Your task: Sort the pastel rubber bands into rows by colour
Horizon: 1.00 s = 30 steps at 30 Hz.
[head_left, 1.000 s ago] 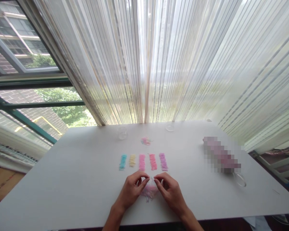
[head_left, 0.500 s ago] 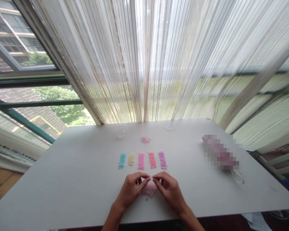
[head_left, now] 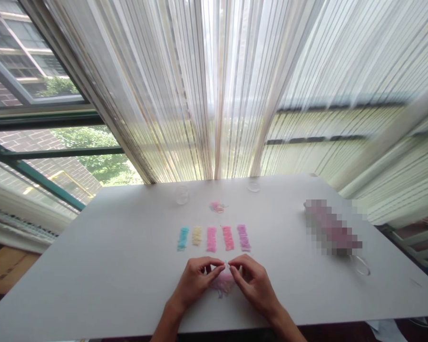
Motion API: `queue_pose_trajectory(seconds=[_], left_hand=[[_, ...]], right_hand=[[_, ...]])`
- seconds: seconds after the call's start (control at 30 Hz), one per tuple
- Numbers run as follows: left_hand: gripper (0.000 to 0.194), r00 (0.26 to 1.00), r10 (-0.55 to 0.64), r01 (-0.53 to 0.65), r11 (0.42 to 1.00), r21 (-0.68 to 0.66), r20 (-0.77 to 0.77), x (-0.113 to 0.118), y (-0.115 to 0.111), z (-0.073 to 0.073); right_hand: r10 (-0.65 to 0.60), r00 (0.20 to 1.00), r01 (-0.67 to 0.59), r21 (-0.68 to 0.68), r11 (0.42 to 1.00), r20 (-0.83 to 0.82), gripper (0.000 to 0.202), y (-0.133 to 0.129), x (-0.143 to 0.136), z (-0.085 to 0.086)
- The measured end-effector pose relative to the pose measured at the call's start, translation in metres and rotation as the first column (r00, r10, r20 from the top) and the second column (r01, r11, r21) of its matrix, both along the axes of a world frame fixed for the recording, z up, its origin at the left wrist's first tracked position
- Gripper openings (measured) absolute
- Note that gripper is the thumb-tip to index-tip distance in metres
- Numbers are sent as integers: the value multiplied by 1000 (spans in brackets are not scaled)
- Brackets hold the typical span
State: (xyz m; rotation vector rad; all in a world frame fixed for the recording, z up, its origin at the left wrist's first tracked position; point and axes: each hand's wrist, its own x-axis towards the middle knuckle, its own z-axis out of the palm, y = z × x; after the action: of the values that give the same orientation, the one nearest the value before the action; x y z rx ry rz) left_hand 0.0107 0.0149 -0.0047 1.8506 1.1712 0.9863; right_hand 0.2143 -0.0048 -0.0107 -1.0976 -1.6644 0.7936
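Observation:
My left hand point(head_left: 199, 278) and my right hand point(head_left: 251, 280) meet fingertip to fingertip near the table's front edge. Each is closed in a pinch; what they hold between them is too small to make out. Below the fingertips lies a loose pile of small pink and pale pieces point(head_left: 222, 287), partly hidden by the hands. Beyond them a row of small coloured bundles lies on the table: teal point(head_left: 182, 239), yellow point(head_left: 197, 235), pink point(head_left: 211, 239), coral point(head_left: 228, 238) and purple point(head_left: 243, 238).
Behind the row sits a small mixed heap point(head_left: 217, 206) on the white table point(head_left: 110, 266). A clear cup point(head_left: 181, 195) stands at its back left, a clear round lid or dish point(head_left: 253, 186) at its back right. A blurred pink pouch point(head_left: 331, 228) with a strap lies at the right.
The view has shifted slightly, and the curtain on the right hangs differently. Both hands keep their pinches, with the fingertips still close together.

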Motion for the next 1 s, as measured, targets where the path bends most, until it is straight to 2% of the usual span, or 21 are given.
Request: queue_pose_trajectory(seconds=[0.4,0.8,1.0], left_hand=[[16,1000,-15,16,999,-42,25,1,5,0],[14,983,-44,52,998,-40,180,4,5,3],[11,988,-23,31,998,-49,154,4,6,2]], right_hand=[[-23,1000,23,-1,1000,10,12,1,0,-3],[20,999,-20,-14,1000,33,9,0,1,1],[-2,1000,2,-6,1000,26,7,0,1,0]])
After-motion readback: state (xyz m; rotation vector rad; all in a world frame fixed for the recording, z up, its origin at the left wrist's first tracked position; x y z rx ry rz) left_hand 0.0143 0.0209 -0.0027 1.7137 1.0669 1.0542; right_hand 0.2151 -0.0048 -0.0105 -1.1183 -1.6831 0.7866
